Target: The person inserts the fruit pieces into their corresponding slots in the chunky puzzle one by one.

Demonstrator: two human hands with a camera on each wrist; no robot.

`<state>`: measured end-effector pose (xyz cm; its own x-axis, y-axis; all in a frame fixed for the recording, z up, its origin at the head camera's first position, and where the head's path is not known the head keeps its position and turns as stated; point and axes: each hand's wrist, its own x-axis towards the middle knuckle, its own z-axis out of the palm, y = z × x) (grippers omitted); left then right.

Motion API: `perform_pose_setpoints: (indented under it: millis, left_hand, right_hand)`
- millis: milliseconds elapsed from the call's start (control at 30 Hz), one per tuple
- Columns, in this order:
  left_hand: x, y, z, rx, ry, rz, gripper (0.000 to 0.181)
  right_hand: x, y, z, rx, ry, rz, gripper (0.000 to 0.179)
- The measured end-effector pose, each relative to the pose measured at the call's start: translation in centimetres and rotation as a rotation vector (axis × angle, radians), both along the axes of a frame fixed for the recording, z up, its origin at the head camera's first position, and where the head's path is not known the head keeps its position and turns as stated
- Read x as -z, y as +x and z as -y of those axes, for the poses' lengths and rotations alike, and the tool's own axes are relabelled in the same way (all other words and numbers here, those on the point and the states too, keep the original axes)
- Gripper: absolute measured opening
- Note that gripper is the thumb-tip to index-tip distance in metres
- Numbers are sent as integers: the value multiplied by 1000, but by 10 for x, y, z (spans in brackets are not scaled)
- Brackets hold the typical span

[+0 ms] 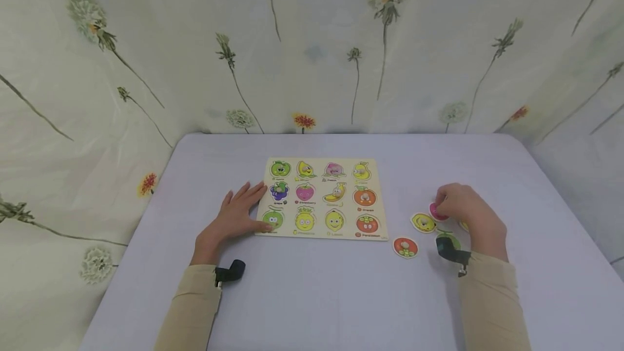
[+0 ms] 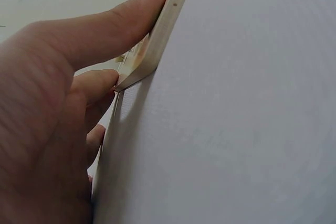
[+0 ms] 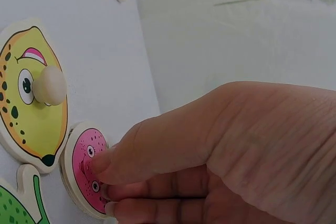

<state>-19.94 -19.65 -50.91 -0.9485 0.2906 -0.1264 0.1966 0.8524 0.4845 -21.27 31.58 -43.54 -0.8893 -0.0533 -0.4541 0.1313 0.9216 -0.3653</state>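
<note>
My right hand point(image 1: 465, 211) pinches the pink strawberry puzzle piece point(image 3: 89, 167) between thumb and fingers. Its knob is hidden behind the fingers. Beside it lie a lemon piece point(image 3: 31, 100) with a round wooden knob and a green melon piece point(image 3: 13, 205). My left hand point(image 1: 234, 215) rests at the left edge of the wooden fruit puzzle board point(image 1: 319, 213), fingers spread and fairly straight. Its thumb point(image 2: 118, 32) lies on top of the board near the front left corner, and a fingertip touches the side.
A red persimmon piece point(image 1: 405, 247) lies right of the board's near corner. Another yellow piece point(image 1: 464, 226) is mostly covered by the right wrist. Knobbed pieces such as the apple point(image 1: 280, 169) and orange point(image 1: 364, 197) sit in the board. A flowered curtain point(image 1: 312, 69) hangs behind the table.
</note>
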Motion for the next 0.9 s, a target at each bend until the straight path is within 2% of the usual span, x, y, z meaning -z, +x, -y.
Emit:
perform_pose_setpoints:
  millis: [200, 467, 900]
  left_hand:
    - [-2, 0, 0, 1, 4, 8, 107]
    - [-3, 2, 0, 1, 7, 12, 107]
    - [-5, 3, -1, 4, 14, 13, 107]
  right_hand:
    - [1, -1, 1, -5, 14, 4, 21]
    - [3, -2, 1, -32, 25, -34, 15]
    - [4, 0, -4, -55, -10, -76, 16]
